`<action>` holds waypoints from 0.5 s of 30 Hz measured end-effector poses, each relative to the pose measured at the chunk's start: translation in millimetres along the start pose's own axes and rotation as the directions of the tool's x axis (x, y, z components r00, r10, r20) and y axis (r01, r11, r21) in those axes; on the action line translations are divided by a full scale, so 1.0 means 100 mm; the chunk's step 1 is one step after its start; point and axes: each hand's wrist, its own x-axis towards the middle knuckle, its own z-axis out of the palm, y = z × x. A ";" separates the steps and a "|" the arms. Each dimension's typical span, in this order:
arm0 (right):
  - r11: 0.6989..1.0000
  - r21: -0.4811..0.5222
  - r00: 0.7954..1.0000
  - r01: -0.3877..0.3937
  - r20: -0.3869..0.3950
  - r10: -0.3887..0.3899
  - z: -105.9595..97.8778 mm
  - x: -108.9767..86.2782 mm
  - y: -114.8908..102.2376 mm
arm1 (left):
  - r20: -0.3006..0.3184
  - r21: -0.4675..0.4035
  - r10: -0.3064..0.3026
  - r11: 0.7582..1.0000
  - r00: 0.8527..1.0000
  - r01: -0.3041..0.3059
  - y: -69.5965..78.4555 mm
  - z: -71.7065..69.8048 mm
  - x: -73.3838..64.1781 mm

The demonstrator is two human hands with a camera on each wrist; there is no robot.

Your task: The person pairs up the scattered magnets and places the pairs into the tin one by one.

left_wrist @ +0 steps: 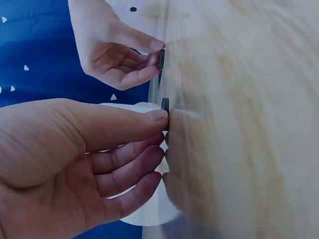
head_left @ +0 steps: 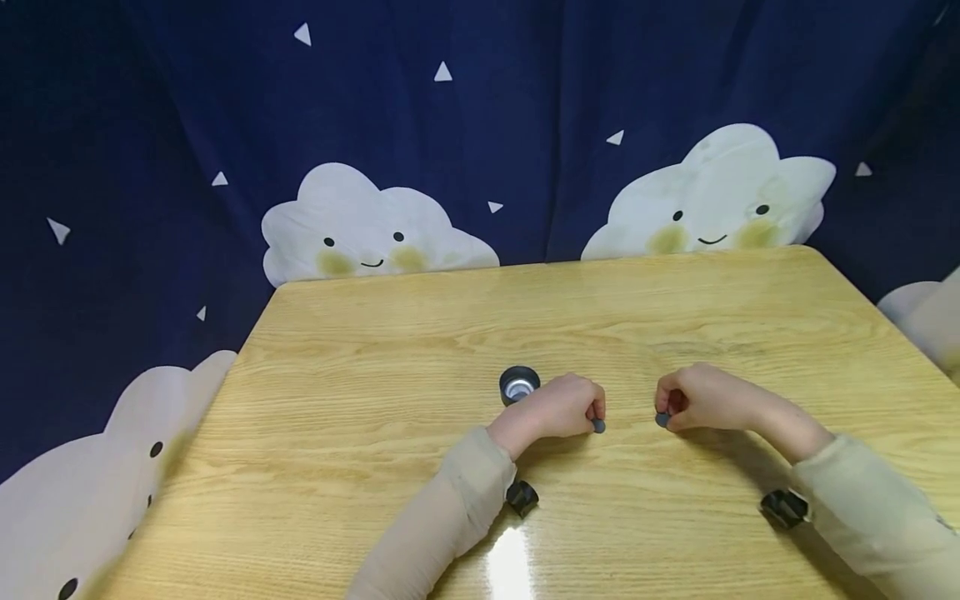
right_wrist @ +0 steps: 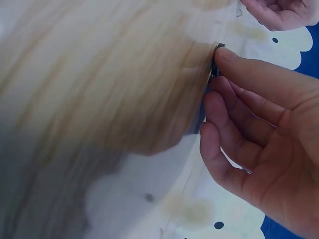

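Note:
Near the middle of the wooden table, my left hand (head_left: 561, 407) pinches a small dark grey disc (head_left: 598, 426) at the tabletop. The left wrist view shows the thumb against that disc (left_wrist: 165, 105), standing on edge, with the other fingers curled below. To the right, my right hand (head_left: 705, 398) pinches a second dark grey disc (head_left: 662, 419), also down at the table. In the right wrist view this disc (right_wrist: 216, 59) shows edge-on at the thumb tip. A gap separates the two discs. What they are is too small to tell.
A round black cap-like thing with a silvery inside (head_left: 519, 386) sits just behind my left wrist, partly covered by it. The wooden table (head_left: 360, 400) ends at a dark blue curtain (head_left: 525, 100) with white clouds. Black wrist cameras hang under both forearms.

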 end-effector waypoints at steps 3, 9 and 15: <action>1.000 -0.006 1.000 -0.002 -0.013 0.002 0.01 0.02 -0.01 | -0.003 -0.012 -0.016 1.000 1.000 0.015 0.01 0.00 0.00; 1.000 -0.012 1.000 -0.018 -0.024 0.018 0.02 0.06 -0.04 | 0.001 -0.011 -0.044 0.999 0.999 0.044 0.02 0.01 0.02; 1.000 -0.016 0.999 -0.022 -0.040 0.021 0.05 0.10 -0.07 | -0.001 -0.018 -0.050 0.999 0.999 0.050 0.02 0.02 0.03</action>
